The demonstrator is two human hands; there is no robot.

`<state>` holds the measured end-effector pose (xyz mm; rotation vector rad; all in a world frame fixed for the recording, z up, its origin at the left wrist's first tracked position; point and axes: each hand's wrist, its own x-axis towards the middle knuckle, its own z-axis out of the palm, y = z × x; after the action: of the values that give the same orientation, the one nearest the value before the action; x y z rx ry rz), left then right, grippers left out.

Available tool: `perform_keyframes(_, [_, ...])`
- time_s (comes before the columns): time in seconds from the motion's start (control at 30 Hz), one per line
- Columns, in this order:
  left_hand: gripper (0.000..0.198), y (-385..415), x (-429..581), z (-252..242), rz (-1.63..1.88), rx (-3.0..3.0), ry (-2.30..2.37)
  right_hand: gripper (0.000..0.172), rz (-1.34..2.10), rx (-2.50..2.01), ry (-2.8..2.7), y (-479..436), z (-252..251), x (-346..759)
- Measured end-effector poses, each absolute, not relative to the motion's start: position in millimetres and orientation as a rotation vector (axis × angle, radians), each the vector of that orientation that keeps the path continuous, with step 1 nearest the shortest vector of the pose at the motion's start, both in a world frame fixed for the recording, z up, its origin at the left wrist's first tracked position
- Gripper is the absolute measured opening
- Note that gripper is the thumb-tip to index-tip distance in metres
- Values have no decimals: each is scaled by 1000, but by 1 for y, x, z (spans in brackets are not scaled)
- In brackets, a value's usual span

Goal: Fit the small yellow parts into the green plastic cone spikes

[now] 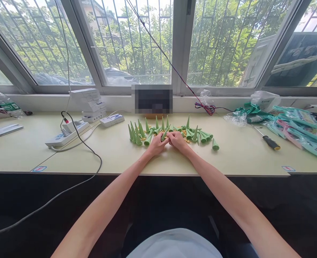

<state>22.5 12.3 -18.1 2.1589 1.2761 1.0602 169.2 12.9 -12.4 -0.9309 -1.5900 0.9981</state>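
My left hand (pixel 157 144) is closed around a green cone (pixel 165 133), its tip slanting up and away from me. Right against it, my right hand (pixel 176 140) is closed in a pinch at the cone's wide end; whatever its fingertips grip is too small or hidden to name. Several more green cones stand upright to the left, such as one cone (pixel 137 139). Others lie on their sides to the right, near a tilted cone (pixel 215 144) set apart from the group. Small yellow-orange pieces (pixel 187 137) are scattered among the cones, behind and beside my hands.
A pale table (pixel 244 154) runs under the windows. On the left are a power strip (pixel 64 138), a dark cable (pixel 98 157) hanging over the edge, and stacked white boxes (pixel 90 104). A screwdriver (pixel 271 142) and plastic-wrapped packs (pixel 303 125) lie on the right.
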Motion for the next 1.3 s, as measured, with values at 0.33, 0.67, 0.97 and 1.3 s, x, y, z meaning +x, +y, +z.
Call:
perform_keyframes(0.33, [33, 11, 22, -17, 1026, 2165, 1285, 45, 980, -943, -1619, 14, -14, 170])
perform_keyframes(0.67, [33, 11, 21, -17, 1023, 2156, 1290, 45, 1005, -929, -1620, 19, -18, 170])
perform_keyframes(0.97, [40, 9, 22, -14, 1035, 1881, 1123, 54, 1089, -889, -1524, 13, -11, 167])
perform_keyframes(1.3, [42, 6, 20, -12, 967, 1822, 962, 61, 1063, -835, -1489, 13, -12, 168])
